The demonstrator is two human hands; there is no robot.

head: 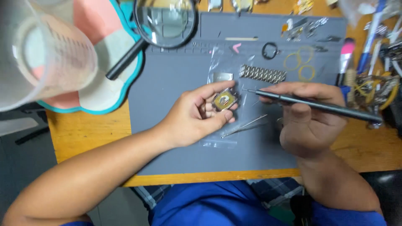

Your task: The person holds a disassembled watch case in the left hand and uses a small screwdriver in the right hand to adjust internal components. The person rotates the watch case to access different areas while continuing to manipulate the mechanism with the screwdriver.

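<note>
**A:** What does the left hand (197, 115) hold?

**B:** A small watch case (225, 100), roughly square with rounded corners, of metal, its open back showing a brass-coloured interior. The fingers are curled round it, thumb on the near edge and fingertips on the far edge, so the case sits pinched above the grey mat (167, 138).

**A:** And the right hand (307, 119)?

**B:** Its fingers are closed on a slim, dark, matt screwdriver (318, 104), a pen-shaped rod lying nearly level. The fine metal tip points left and ends just beside the case; whether it touches cannot be told.

**A:** What lies beneath the hands?

**B:** A clear plastic bag (222, 140), glossy and crinkled, flat on the mat. On it rests a pair of thin steel tweezers (245, 125), near the left fingers. Just beyond the case lie a small rectangular metal plate (222, 76) and a ribbed metal watch bracelet (263, 74), linked and shiny.

**A:** Other items on the mat?

**B:** A black rubber ring (270, 50), several thin yellow rings (299, 62), and a pale wooden stick (241, 39) at the far edge. A round magnifying glass (165, 19) with a black handle leans over the mat's upper left corner.

**A:** And off the mat?

**B:** A translucent plastic measuring cup (46, 54), ribbed with graduations, is close to the camera at left. A pink-tipped brush (346, 52) stands among the tools at right. The mat lies on a yellow wooden table (83, 134).
</note>
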